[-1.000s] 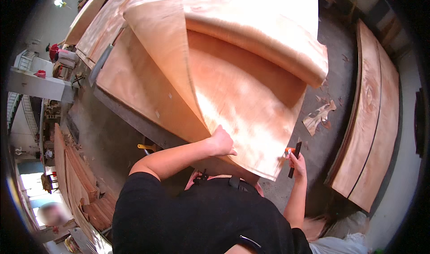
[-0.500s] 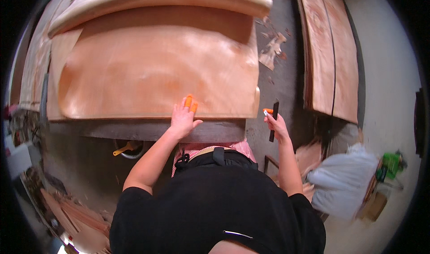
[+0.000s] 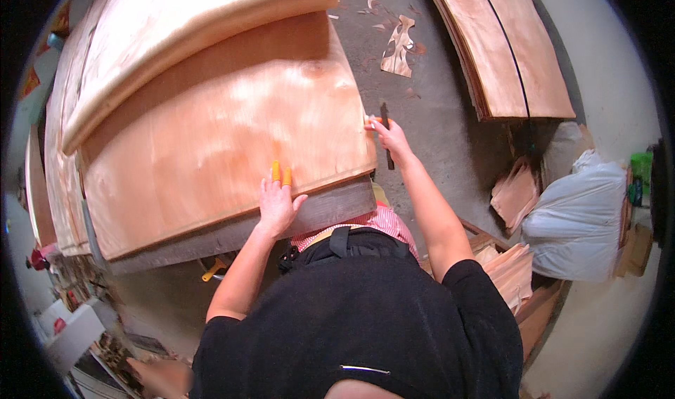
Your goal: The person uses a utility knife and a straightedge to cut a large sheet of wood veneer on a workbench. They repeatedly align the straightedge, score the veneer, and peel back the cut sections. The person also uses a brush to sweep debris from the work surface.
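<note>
A broad tan wood veneer sheet [image 3: 232,132] lies on top of a stack in front of me. My left hand [image 3: 279,202] rests flat on the sheet near its front edge, fingers spread, with orange covers on two fingers. My right hand [image 3: 390,137] is closed around a long, flat black bar-like tool [image 3: 384,114] at the sheet's right edge. An orange-covered fingertip of that hand reaches the edge; whether it pinches the veneer I cannot tell. Across the far side of the sheet lies a rolled-back veneer sheet [image 3: 204,44].
A dark ledge [image 3: 337,206] runs under the stack's front. Strapped veneer sheets [image 3: 503,47] stand at the far right. Veneer scraps [image 3: 399,47] lie on the floor. A white plastic-wrapped bundle [image 3: 580,220] sits to my right. A yellow-handled brush-like tool [image 3: 213,270] is below the ledge.
The view has turned, so the stack now sits at a slant. My right hand has moved with the black tool to the sheet's right edge. The sheet's curled left end now lies flatter.
</note>
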`<state>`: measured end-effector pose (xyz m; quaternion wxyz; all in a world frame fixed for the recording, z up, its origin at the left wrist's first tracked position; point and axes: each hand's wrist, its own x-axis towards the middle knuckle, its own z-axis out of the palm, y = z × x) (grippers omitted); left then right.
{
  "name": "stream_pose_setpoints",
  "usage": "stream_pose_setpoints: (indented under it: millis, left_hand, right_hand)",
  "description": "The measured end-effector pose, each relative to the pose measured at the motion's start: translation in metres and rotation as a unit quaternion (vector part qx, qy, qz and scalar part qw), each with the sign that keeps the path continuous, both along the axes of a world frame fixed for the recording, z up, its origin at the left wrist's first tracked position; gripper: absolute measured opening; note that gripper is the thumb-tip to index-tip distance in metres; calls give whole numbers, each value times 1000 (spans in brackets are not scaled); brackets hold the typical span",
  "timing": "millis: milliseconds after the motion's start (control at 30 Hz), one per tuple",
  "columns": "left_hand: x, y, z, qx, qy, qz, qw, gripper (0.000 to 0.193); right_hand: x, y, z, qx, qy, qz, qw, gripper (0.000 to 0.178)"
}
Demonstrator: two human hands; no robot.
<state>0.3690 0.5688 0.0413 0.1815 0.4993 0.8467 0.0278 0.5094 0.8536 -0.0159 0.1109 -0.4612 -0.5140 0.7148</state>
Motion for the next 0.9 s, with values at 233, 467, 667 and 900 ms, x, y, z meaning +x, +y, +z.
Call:
stream_pose_setpoints:
  millis: [233,467,667,900]
  left_hand:
    - [18,81,0,56,-20,-87,994,69]
    - [50,111,-25,37,-66,-104,992,69]
    - [56,109,-24,18,-61,-94,994,73]
    - [69,129,-31,42,-103,-111,988,74]
  right_hand:
    - [-10,20,-28,95,-13,-88,991,27]
    - [-16,34,3,-168,142,7,976,31]
    - [-2,50,-10,-77,104,-40,991,22]
    - [34,39,-9,-68,34,83,994,26]
